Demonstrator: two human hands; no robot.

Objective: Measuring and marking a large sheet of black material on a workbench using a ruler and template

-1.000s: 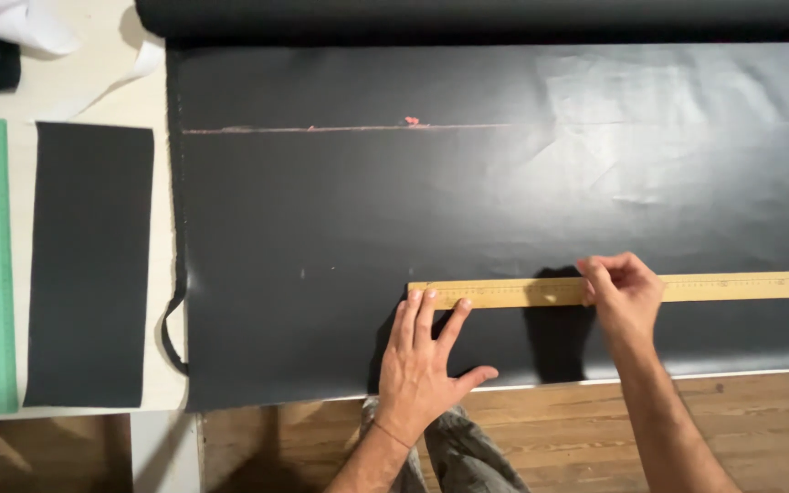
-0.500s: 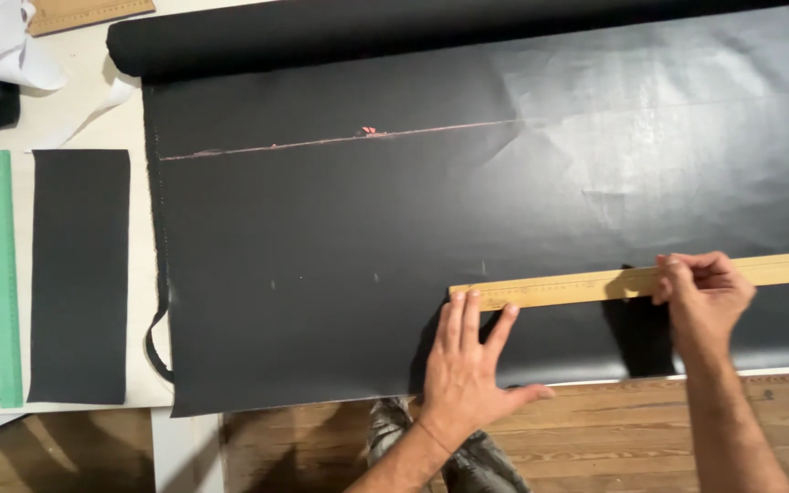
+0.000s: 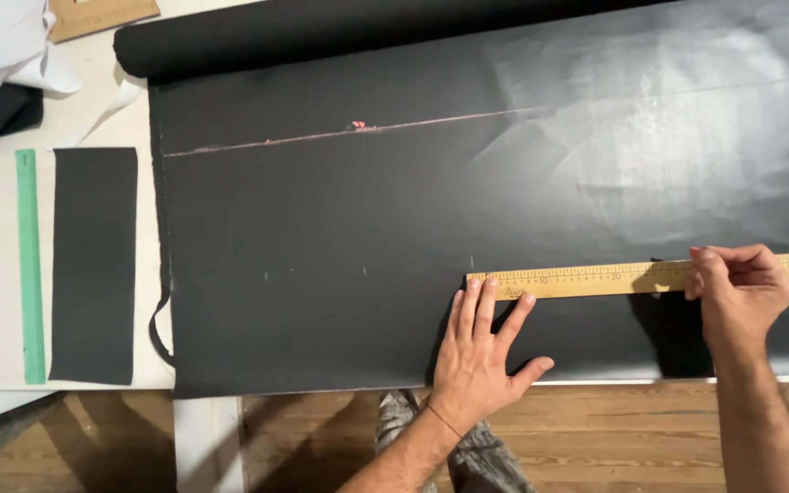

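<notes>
A large black sheet [image 3: 340, 265] lies spread over the table, unrolled from a black roll [image 3: 321, 32] at the far edge. A long yellow wooden ruler [image 3: 586, 277] lies flat across the sheet near its front edge, running off to the right. My left hand [image 3: 481, 351] rests flat on the sheet with fingers spread, its fingertips touching the ruler's left end. My right hand [image 3: 741, 292] grips the ruler further right. A thin pink chalk line [image 3: 321, 137] with a small red piece crosses the sheet's upper part.
A cut black strip [image 3: 93, 265] and a green ruler [image 3: 29, 265] lie on the white table at the left. White paper scraps [image 3: 20, 55] and dark cloth sit at the far left corner. Wooden floor [image 3: 614, 438] shows below the table edge.
The ruler and both hands have shifted to the right along the sheet. The view has tilted slightly, bringing the roll more into sight.
</notes>
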